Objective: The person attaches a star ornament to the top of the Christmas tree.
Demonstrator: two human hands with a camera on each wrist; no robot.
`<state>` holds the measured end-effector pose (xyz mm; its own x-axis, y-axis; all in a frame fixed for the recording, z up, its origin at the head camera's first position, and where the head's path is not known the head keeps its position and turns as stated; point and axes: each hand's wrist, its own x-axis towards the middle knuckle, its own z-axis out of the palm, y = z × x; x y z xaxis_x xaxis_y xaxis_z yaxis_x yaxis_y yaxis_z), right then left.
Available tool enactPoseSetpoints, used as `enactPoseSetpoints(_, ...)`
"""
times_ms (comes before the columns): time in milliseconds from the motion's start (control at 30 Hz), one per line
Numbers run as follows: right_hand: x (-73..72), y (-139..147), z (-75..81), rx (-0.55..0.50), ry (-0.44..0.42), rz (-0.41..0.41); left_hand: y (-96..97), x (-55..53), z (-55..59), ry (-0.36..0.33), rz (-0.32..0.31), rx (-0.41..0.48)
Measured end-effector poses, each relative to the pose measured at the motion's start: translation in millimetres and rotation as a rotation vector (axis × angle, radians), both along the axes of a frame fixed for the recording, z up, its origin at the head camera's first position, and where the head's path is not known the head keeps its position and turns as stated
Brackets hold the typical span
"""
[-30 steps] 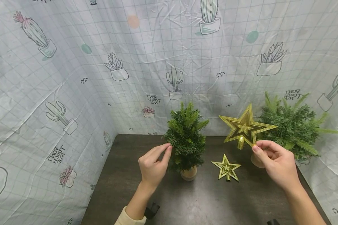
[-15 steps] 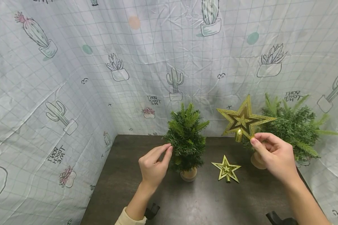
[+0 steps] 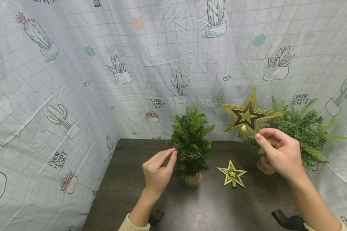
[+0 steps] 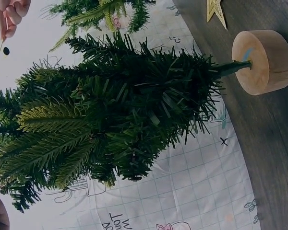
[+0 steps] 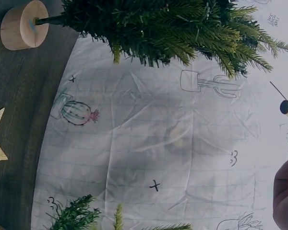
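A small artificial Christmas tree (image 3: 192,141) with a round wooden base (image 4: 269,62) stands upright on the dark table. At its left side my left hand (image 3: 158,170) pinches the edge of the foliage between thumb and forefinger. My right hand (image 3: 281,154) pinches the lower right point of a large gold star tree topper (image 3: 248,115), raised in the air to the right of the tree. The topper's short gold socket (image 3: 242,132) hangs below it, its dark round opening showing in the right wrist view. A smaller gold star topper (image 3: 232,174) lies on the table between the trees.
A second, bushier artificial tree (image 3: 300,131) with a wooden base (image 3: 265,165) stands at the right, partly behind my right hand. A cactus-print cloth (image 3: 150,57) hangs close behind and at both sides of the dark table (image 3: 127,183).
My right hand has lifted the large star topper a little higher and slightly left. The left hand, the tree and the small star stay where they were.
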<state>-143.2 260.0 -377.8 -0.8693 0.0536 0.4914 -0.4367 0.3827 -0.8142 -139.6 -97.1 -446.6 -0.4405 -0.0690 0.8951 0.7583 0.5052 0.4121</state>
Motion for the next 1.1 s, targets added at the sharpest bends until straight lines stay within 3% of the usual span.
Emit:
enactPoseSetpoints(267,-5.7,-7,9.8,0.043,0.068,-0.032,0.3,0.2,-0.6,0.000,0.000,0.001)
enactPoseSetpoints(1100,-24.1,-31,37.2,-0.010,0.122,-0.009,1.4,-0.5,-0.7,0.010,-0.002,0.003)
